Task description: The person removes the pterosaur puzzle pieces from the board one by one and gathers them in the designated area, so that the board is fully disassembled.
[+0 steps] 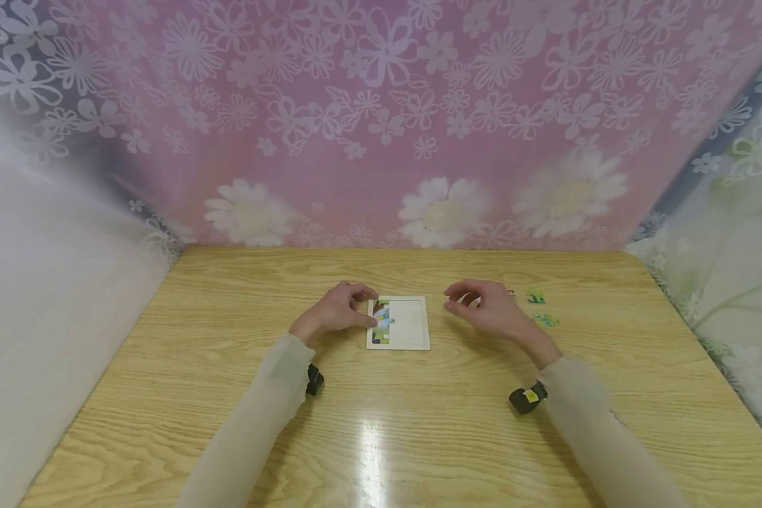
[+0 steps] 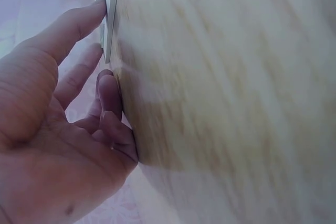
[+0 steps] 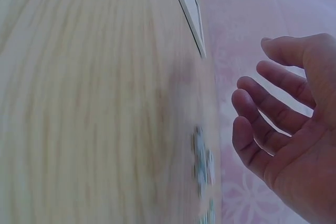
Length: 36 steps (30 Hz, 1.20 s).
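Curtain [image 1: 355, 127]: pink cloth behind the worktop, printed with white outline flowers and, along its lower part, large daisies with pale yellow centres.
Side cloths [image 1: 70, 282]: whitish on the left and on the right, the right one showing flowers and green leaves.
Worktop [image 1: 228, 437]: yellow-brown wood grain, with a bright streak of reflected light near the front.
Puzzle frame [image 1: 398, 347]: white and flat, lying on the worktop between the two hands.
Fitted pieces [image 1: 382, 334]: a strip down the left side of the frame, in orange-brown, blue, green and a little purple; a small tab juts towards the bare pale area on the right.
Left hand [image 1: 341, 308]: at the frame's left side, thumb and forefinger spread and touching it, the thumb lower and the forefinger near the upper corner; the remaining fingers are bent beside it, low against the worktop.
Right hand [image 1: 485, 308]: raised above the worktop to the right of the frame and apart from it, fingers loosely curved, thumb and fingertips separated.
Loose pieces [image 1: 535, 295]: two mostly green ones beyond the right hand, one behind the other; a reddish bit shows at the hand's edge, mostly hidden.
Sleeves [image 1: 263, 402]: pale beige, on both arms.
Wrist cameras [image 1: 524, 399]: black, one on each wrist, the right one bearing a yellow label.
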Each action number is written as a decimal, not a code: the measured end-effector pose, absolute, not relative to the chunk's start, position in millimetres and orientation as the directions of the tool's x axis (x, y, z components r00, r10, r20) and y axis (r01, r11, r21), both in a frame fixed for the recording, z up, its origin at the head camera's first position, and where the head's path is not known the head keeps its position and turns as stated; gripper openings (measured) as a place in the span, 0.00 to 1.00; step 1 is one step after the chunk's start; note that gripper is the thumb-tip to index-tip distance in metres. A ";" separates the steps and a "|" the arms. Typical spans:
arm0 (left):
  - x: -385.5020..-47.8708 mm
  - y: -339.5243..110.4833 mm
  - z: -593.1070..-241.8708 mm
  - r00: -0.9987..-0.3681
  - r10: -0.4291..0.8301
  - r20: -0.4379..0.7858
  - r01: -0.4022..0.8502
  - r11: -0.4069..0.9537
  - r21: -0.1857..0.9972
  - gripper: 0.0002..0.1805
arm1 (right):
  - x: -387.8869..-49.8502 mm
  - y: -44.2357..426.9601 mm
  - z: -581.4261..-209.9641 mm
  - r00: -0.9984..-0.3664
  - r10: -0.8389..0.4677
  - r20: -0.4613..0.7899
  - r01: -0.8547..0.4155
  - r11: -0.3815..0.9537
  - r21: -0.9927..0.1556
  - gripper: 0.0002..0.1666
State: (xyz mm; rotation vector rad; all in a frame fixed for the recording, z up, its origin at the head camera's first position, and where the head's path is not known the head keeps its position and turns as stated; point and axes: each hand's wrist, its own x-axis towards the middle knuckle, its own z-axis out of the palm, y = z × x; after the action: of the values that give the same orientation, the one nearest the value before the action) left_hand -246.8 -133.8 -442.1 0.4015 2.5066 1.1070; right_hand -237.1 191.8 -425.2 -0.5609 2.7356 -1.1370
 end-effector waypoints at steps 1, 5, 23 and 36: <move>-247.2 -133.6 -442.8 -0.891 0.394 -0.224 0.099 0.650 0.753 0.29 | -238.0 187.9 -426.1 -0.919 -0.393 0.027 -0.295 0.640 -0.710 0.18; -247.7 -133.0 -443.4 -0.894 0.379 -0.238 0.071 0.646 0.760 0.30 | -240.8 173.1 -430.7 -0.902 -0.430 0.041 -0.325 0.614 -0.719 0.17; -251.4 -133.4 -440.9 -0.893 0.378 -0.243 0.065 0.644 0.762 0.30 | -256.5 119.6 -439.8 -0.853 -0.521 0.026 -0.387 0.598 -0.702 0.15; -250.5 -131.8 -440.7 -0.895 0.377 -0.239 0.073 0.652 0.755 0.30 | -260.8 97.2 -451.6 -0.848 -0.529 -0.017 -0.397 0.657 -0.640 0.11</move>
State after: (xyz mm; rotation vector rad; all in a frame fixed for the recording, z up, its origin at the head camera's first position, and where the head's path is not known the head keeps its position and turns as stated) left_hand -250.5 -131.8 -440.7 0.3555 2.4963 1.1165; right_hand -260.8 97.2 -451.6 -0.7563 2.6720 -0.9603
